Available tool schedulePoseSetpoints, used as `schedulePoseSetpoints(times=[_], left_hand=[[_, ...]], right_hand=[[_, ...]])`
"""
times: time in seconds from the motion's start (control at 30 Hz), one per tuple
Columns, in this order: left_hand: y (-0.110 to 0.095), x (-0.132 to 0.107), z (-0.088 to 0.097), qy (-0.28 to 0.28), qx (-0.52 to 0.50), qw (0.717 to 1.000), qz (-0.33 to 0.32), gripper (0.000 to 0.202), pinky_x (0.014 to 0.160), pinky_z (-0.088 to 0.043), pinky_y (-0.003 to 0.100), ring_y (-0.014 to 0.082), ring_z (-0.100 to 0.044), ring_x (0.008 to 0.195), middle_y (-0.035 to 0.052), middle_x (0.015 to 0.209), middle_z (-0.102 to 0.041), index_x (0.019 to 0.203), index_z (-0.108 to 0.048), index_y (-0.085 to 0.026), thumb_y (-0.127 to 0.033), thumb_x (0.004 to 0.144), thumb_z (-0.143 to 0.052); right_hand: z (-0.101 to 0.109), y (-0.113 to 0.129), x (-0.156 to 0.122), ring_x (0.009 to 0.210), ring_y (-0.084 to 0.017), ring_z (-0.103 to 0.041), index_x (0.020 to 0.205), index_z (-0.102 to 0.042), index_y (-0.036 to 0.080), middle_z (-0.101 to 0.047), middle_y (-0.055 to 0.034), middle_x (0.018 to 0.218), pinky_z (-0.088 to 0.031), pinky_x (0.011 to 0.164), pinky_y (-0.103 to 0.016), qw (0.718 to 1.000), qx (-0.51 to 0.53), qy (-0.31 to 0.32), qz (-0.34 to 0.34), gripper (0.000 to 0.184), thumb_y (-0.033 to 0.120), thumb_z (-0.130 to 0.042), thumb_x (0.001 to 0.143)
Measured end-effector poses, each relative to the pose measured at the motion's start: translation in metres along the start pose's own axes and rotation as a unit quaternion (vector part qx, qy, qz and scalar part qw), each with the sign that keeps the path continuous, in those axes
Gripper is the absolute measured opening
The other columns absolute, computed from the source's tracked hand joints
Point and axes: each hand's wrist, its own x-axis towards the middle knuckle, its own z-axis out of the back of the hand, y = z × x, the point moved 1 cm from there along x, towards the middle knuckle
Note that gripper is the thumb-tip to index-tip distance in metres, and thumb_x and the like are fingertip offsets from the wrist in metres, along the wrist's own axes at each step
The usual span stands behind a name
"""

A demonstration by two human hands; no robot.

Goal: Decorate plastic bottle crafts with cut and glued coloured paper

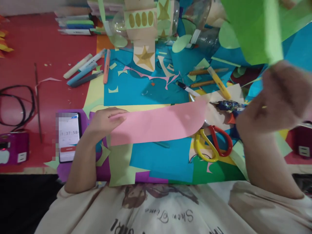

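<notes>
Red tabletop (pixel 48 71) | pink paper (pixel 158 123) above a blue sheet (pixel 161 162), before me | my right hand (pixel 280 97) raised, blurred, at a light-green strip (pixel 273 35), grip I can't tell | my left hand (pixel 104 125) pinching the paper's left end | scissors (pixel 211 145) by its right

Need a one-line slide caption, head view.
Left hand holds pink paper, partly hiding scissors; blurred right hand raised by green paper.

plain pink paper (pixel 158 125), pale green strip (pixel 273 35), brighter green sheet (pixel 246 32), scissors (pixel 210 143) with one yellow and one red handle, blue sheet (pixel 136 91), red table (pixel 21 65), pale panel (pixel 144 37) with gold star (pixel 145 58), off-white shirt (pixel 156 216) with dark lettering
</notes>
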Motion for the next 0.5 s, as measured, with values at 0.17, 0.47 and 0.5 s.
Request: schedulePoseSetpoints(times=[0.17,0.47,0.5], left_hand=[[0.002,-0.001,0.001,-0.025,0.035,0.999,0.014,0.019,0.081,-0.058,0.032,0.0209,-0.070,0.087,0.0021,0.093,-0.076,0.080,-0.072,-0.024,-0.031,0.076,-0.055],[0.009,0.002,-0.005,-0.095,0.236,0.967,-0.034,0.019,0.082,-0.053,0.043,0.0285,-0.063,0.092,0.0069,0.095,-0.066,0.085,-0.070,-0.026,-0.022,0.077,-0.052],[0.011,0.003,-0.006,-0.098,0.238,0.965,-0.047,0.019,0.084,-0.052,0.044,0.0284,-0.063,0.092,0.0067,0.095,-0.065,0.086,-0.070,-0.026,-0.021,0.078,-0.053]], right_hand=[[-0.025,0.024,-0.005,0.122,-0.034,-0.060,0.108,-0.072,0.023,-0.068,-0.0142,0.124,-0.045,0.106,-0.060,0.980,-0.120,0.091,0.127,0.032,0.015,-0.046,0.093],[-0.077,0.048,-0.024,0.130,-0.030,-0.055,0.104,-0.070,0.020,-0.062,-0.0127,0.136,-0.053,0.102,-0.053,0.912,-0.089,0.329,0.227,0.026,0.018,-0.045,0.095],[-0.082,0.049,-0.025,0.133,-0.030,-0.053,0.107,-0.070,0.022,-0.060,-0.0120,0.138,-0.052,0.103,-0.054,0.909,-0.097,0.340,0.223,0.027,0.020,-0.046,0.096]])
